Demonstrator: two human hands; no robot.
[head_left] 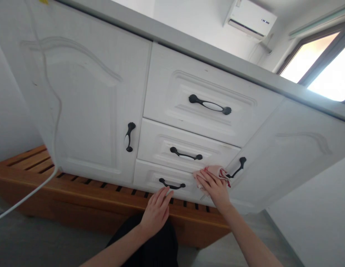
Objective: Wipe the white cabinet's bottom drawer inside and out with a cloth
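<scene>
My right hand point(214, 187) presses a crumpled pink-and-white cloth point(217, 171) against the white cabinet front, at the right end of the lower drawers. The cloth touches the lower end of the right door's black handle point(239, 167). With its fingers stretched out and nothing in it, my left hand point(158, 209) is just below the handle point(171, 184) of the bottom drawer point(153, 174); whether the fingertips touch the drawer front I cannot tell. Above are the middle drawer's handle point(186, 154) and the top drawer's handle point(210, 104), black with white inlays.
The cabinet stands on a slatted wooden bench point(86, 196). A white cable point(58, 111) runs down the left door point(86, 104) and off to the lower left. My dark-clothed knee point(150, 248) is close before the bench. An air conditioner point(252, 18) and a window point(319, 55) are behind.
</scene>
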